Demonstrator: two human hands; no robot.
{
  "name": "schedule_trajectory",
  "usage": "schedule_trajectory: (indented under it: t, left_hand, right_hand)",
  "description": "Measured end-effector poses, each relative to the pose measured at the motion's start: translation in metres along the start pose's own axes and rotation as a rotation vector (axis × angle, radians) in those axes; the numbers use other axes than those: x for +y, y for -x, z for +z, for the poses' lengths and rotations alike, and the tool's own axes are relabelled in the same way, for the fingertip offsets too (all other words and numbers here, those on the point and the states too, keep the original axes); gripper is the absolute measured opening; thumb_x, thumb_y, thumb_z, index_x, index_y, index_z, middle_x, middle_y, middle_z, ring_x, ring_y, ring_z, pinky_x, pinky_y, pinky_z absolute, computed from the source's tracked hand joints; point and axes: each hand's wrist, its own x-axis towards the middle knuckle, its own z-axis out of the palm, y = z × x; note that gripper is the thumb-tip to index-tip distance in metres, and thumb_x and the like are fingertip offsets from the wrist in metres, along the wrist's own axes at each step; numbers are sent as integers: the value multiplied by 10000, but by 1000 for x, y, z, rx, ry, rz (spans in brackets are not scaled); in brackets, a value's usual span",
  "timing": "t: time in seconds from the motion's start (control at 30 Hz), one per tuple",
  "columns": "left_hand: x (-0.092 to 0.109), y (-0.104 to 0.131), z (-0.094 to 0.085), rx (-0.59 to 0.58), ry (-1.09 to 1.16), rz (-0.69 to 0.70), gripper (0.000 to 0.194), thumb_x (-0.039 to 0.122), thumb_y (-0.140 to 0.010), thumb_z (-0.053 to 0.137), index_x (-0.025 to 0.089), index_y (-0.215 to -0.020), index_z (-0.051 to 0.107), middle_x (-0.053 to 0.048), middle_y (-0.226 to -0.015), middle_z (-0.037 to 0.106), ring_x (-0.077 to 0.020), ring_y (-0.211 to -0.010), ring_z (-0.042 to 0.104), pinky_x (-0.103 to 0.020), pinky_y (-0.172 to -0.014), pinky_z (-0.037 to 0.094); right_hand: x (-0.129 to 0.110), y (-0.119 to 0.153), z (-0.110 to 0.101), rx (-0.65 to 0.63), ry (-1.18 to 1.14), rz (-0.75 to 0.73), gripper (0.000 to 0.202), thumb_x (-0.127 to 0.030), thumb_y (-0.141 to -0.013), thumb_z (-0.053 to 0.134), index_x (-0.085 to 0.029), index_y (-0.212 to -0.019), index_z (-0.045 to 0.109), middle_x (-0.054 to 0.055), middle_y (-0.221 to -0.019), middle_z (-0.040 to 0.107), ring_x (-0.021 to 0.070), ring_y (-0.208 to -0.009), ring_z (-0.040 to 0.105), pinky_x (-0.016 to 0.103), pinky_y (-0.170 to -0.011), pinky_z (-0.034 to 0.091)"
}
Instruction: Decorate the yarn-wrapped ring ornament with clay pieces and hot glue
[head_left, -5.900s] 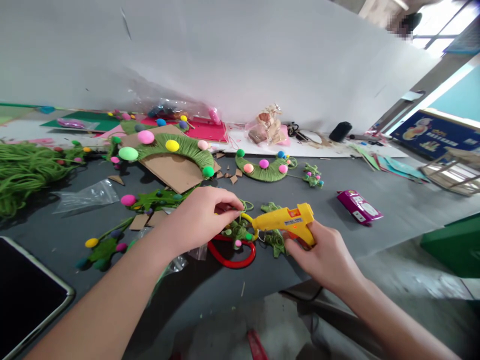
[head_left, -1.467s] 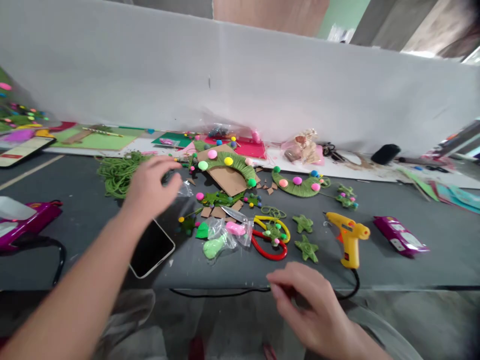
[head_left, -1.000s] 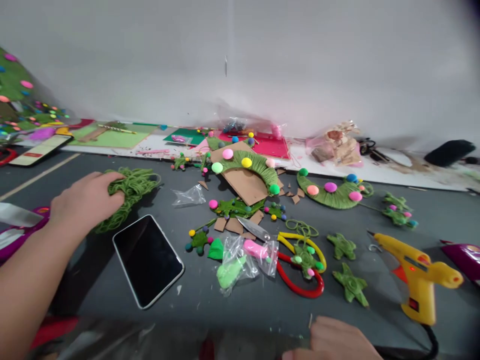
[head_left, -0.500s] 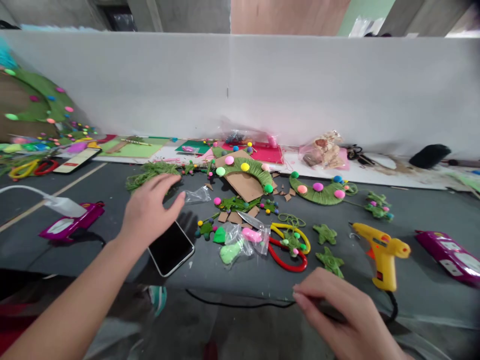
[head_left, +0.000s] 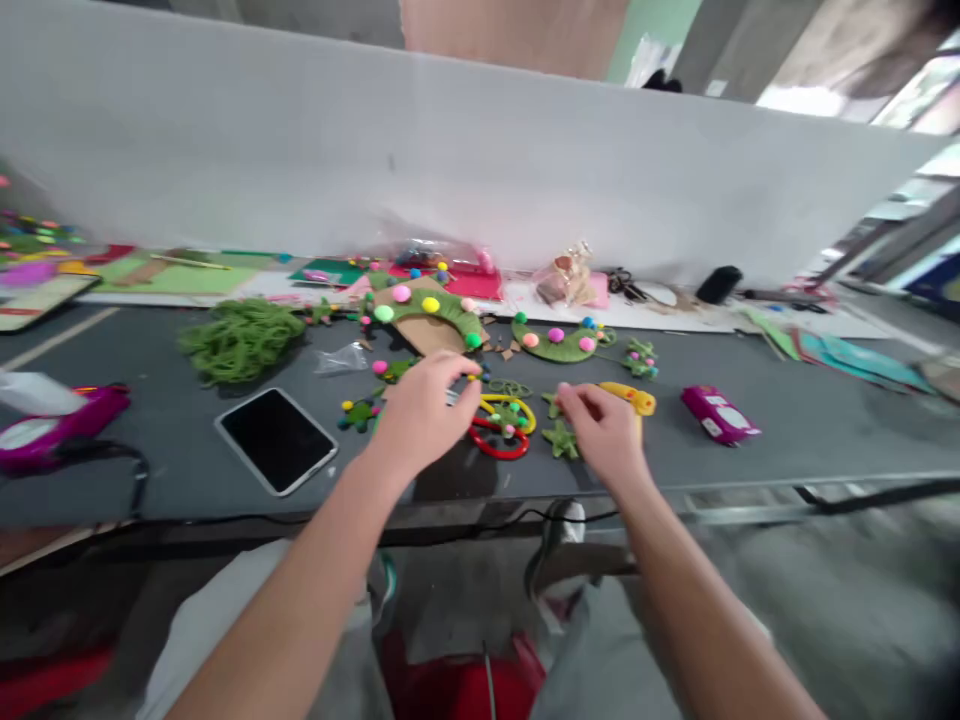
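My left hand (head_left: 427,412) is over the middle of the table with thumb and fingers apart, nothing visible between them. It covers part of a pair of scissors with red and yellow handles (head_left: 501,452). My right hand (head_left: 606,430) is closed, fingertips together beside a green yarn star (head_left: 553,405). Whether anything is pinched there is hidden. Another green star (head_left: 561,440) lies just below those fingertips. A star with pompoms (head_left: 508,418) rests on the scissor handles. Behind my right hand, a yellow glue gun (head_left: 630,396) is partly covered.
A phone (head_left: 277,440) and a heap of green yarn (head_left: 241,340) lie to the left. Farther back are a yarn-wrapped ring with pompoms (head_left: 442,308) and a green pompom crescent (head_left: 555,345). Purple devices (head_left: 718,415) sit at both sides. A white partition (head_left: 300,150) closes off the back.
My left hand has moved right, from over the yarn and phone to above the scissors. My right hand has moved forward from the table's front edge to the stars. The view has turned right.
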Motion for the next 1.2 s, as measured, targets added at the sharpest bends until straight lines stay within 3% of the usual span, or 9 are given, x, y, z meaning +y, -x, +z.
schedule_trajectory:
  t: [0.07,0.17,0.3,0.47,0.6,0.87,1.07,1.2]
  left_hand:
    - [-11,-1,7,-3,24,-40,205,289,-912,612,207,-1047,744,-88,-1128,781,-286,-1039,727,-435,-951,570]
    - [-28,2,20,25,24,-107,254,274,-882,609,216,-1092,741,-105,-1188,768,-340,-1142,684,-498,-1001,542]
    - [-38,16,30,-28,-3,-85,267,347,-906,631,237,-1128,731,-87,-1246,745,-354,-1231,637,-542,-1093,479]
    - [-36,24,39,-50,-99,55,314,419,-937,647,238,-1189,696,-111,-1334,688,-364,-1310,595,-550,-1121,472]
    - [-33,20,53,-100,-179,66,309,395,-946,609,227,-1193,688,-131,-1372,669,-395,-1415,526,-591,-1178,431]
    - [-31,18,64,-155,-263,10,282,353,-919,600,186,-1106,729,-156,-1498,617,-416,-1518,425,-617,-1274,336]
    - [-27,16,68,-189,-250,-29,347,313,-906,549,147,-1112,773,-151,-1522,609,-390,-1563,378,-589,-1309,297]
    - [-25,15,68,-178,-234,-28,352,281,-884,537,120,-1067,790,-173,-1500,627,-427,-1550,389,-628,-1301,290]
  right_hand:
    - [3,-5,6,-17,14,11,366,-471,-992,554,-166,-903,737,70,-803,752,188,-698,644,309,-643,492]
    - [7,-15,12,-99,44,0,249,-370,-942,605,-175,-1006,745,65,-923,769,171,-746,649,302,-690,517]
    - [5,-22,12,-203,94,-23,226,-294,-864,668,-192,-1054,734,45,-998,726,159,-775,609,314,-734,503]
    - [7,-11,14,-244,236,-33,309,-386,-859,724,-182,-1090,697,85,-1046,678,256,-980,639,416,-869,504]
    - [11,2,20,-259,312,-25,383,-475,-852,771,-195,-1101,694,95,-1074,676,291,-1045,647,484,-945,522]
    - [16,7,30,-276,378,-75,490,-466,-768,839,-176,-1140,707,87,-1127,652,290,-1112,620,511,-1000,505]
    - [15,9,37,-255,405,-48,397,-460,-770,836,-189,-1029,706,67,-1074,660,271,-1030,622,507,-945,486]
    - [15,10,39,-216,389,-69,349,-410,-793,817,-187,-1033,698,56,-1044,654,252,-994,627,495,-939,487]
